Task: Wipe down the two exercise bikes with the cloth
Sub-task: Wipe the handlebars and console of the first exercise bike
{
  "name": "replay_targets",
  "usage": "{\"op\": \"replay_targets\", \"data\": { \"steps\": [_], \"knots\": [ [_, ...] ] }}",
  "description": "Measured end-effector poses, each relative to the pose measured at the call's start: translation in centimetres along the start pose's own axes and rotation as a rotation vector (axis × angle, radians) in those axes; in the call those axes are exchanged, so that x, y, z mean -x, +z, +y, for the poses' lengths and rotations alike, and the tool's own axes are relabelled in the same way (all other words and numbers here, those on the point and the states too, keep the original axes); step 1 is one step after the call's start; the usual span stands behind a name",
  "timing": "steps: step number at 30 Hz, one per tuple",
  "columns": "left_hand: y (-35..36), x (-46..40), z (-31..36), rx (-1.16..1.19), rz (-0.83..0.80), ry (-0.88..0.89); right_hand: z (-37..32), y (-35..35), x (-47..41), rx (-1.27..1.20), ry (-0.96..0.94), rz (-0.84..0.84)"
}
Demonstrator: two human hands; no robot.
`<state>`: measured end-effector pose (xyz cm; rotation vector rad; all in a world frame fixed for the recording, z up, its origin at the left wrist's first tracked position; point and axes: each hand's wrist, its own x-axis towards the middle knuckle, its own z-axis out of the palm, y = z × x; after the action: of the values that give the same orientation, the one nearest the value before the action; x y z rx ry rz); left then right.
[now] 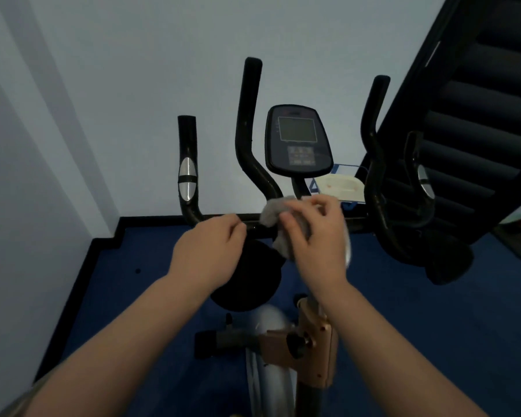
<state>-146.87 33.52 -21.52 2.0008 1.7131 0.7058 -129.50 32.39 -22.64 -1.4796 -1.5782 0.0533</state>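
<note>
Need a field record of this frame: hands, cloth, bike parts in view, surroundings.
left hand: on the horizontal handlebar bar, fingers curled at it, no cloth
right hand: grips the grey cloth against the bar's middle
console: above the hands, screen dark
pulse grips: silver pad on left upright and on right upright
floor: blue
right edge: dark staircase
</note>
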Motion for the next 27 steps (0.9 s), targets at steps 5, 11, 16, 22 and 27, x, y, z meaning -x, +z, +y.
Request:
{"op": "replay_targets", "data": {
  "steps": [5,11,16,22,27],
  "knots": [
    [1.8,-0.2,0.7,-0.292,0.053,0.061,2.1,1.8,2.7,0.05,-0.081,-0.05],
    [2.0,0.3,0.4,-0.361,0.169,0.093,2.9,1.6,0.2,0.092,-0.264,-0.134],
    [1.9,0.9,0.3,-0.239,0.233,0.027,2.5,2.1,2.0,0.018,-0.113,-0.082],
    [2.0,0.8,0.3,-0.234,0.282,0.129,3.0,1.7,-0.7,0.064,-0.25,-0.172],
    [1.9,1.1,0.3,-0.21,0.276,0.085,2.3,2.7,-1.1,0.075,-0.152,-0.095]
  ]
}}
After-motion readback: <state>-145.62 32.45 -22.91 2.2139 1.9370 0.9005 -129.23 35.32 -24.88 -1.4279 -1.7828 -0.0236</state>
